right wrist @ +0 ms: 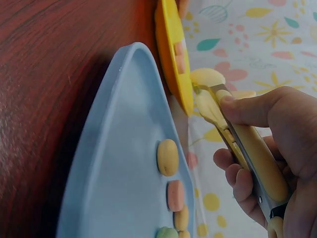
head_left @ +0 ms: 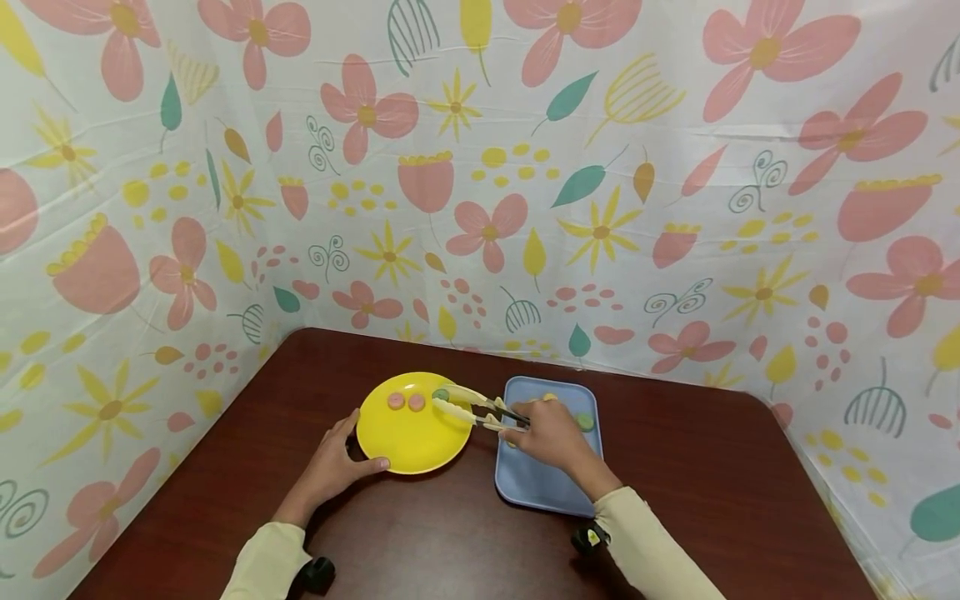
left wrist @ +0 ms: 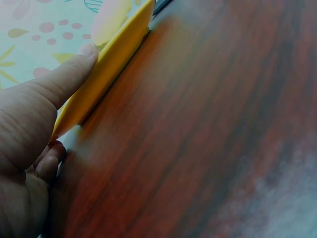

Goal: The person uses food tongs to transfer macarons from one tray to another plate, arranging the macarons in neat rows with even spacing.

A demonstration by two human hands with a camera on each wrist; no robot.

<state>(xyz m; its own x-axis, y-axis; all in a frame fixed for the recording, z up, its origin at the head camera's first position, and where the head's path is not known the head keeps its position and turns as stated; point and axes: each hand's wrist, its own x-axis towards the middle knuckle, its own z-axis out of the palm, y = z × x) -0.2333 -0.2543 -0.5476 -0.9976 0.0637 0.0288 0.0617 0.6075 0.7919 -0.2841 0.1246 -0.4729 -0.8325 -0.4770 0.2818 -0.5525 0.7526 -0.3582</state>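
Note:
A yellow plate [head_left: 414, 437] lies on the table, with two pink round pieces [head_left: 406, 402] on it. My left hand [head_left: 335, 457] holds the plate's near-left rim, thumb on the edge and fingers around the outer side. My right hand [head_left: 553, 433] grips cream-coloured tongs [head_left: 480, 408] by their handles. The tong tips reach over the right part of the plate, where a green piece [head_left: 440, 395] shows between them. Under the right hand is a blue tray [head_left: 536, 485]. It holds yellow pieces [right wrist: 168, 157], a pink piece [right wrist: 175, 195] and a green piece [right wrist: 167, 232].
Both plate and tray rest on a dark reddish-brown wooden table [head_left: 442, 533], the tray to the right of the plate. A flower-printed cloth [head_left: 480, 175] hangs behind the table and along its left side.

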